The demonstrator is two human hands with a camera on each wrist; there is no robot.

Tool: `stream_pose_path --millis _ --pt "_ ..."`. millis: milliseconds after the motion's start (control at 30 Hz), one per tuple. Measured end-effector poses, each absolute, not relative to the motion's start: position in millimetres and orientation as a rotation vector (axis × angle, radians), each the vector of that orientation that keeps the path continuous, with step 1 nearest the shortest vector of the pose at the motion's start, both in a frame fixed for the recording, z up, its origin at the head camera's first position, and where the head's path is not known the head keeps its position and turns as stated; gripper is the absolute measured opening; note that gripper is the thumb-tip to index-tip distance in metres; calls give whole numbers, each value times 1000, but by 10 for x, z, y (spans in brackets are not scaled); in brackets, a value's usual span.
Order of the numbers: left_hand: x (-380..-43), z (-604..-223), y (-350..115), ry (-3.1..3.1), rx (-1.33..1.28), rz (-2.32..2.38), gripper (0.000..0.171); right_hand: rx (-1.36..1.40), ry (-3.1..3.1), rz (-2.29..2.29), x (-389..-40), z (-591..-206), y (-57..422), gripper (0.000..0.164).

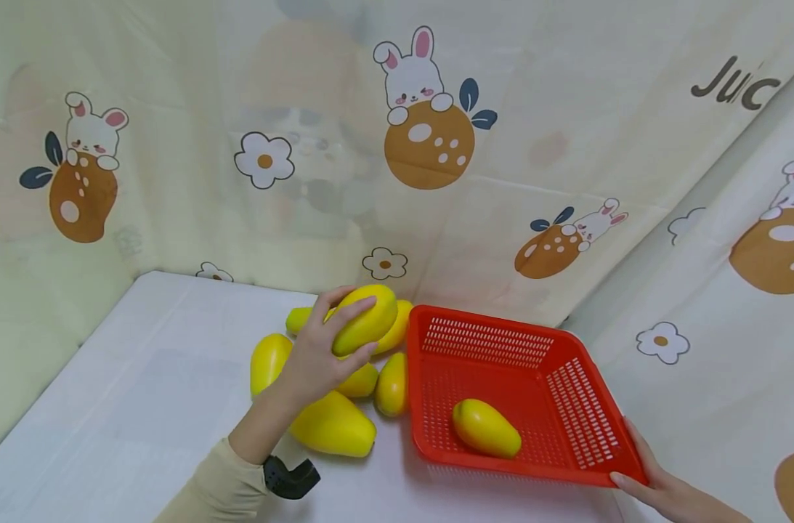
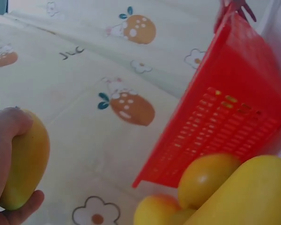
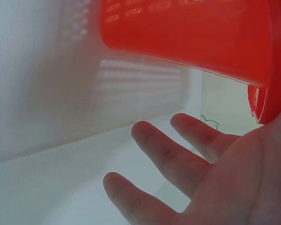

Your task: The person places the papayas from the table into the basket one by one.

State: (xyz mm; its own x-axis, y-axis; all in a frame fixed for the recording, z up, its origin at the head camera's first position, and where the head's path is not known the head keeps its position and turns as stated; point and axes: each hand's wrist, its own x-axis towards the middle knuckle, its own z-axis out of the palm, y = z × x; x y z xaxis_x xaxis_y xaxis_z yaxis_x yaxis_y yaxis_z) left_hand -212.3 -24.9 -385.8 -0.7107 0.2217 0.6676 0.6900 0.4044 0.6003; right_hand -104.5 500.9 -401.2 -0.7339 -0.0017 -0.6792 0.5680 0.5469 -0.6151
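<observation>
My left hand [image 1: 321,349] grips a yellow mango [image 1: 365,319] above a cluster of yellow fruit, left of the red plastic basket [image 1: 481,330]. In the left wrist view, that mango [image 2: 27,161] sits between thumb and fingers. Inside the basket lies one yellow mango [image 1: 487,428]. At the basket's near right corner, my right hand [image 1: 661,476] holds the rim, thumb over the edge. The right wrist view shows its other fingers [image 3: 166,154] spread out below the rim, beside the basket's outer wall.
Beneath the left hand, several yellow fruits lie together, among them a large long one [image 1: 334,425] and a small mango [image 1: 391,385] against the basket's left side. The white table [image 1: 142,392] meets a printed curtain [image 1: 318,218] at the back and right.
</observation>
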Motion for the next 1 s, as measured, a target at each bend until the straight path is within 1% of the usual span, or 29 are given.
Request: stream_pose_path --millis 167,367,767,1000 --pt "-2070 -3896 -131 -2271 -805 -1243 56 467 2154 -1157 -1021 -4023 4975 91" --pt "-2020 -3920 -20 -2276 -853 -1223 57 451 2142 -1175 -1002 -4022 4970 89" --pt "-1982 -3983 228 -2310 -933 -1201 59 338 2219 -1052 -1075 -3960 4994 88" --pt "-1971 -3989 365 -2293 -1006 -1222 57 304 2286 -937 -1062 -3962 4986 91"
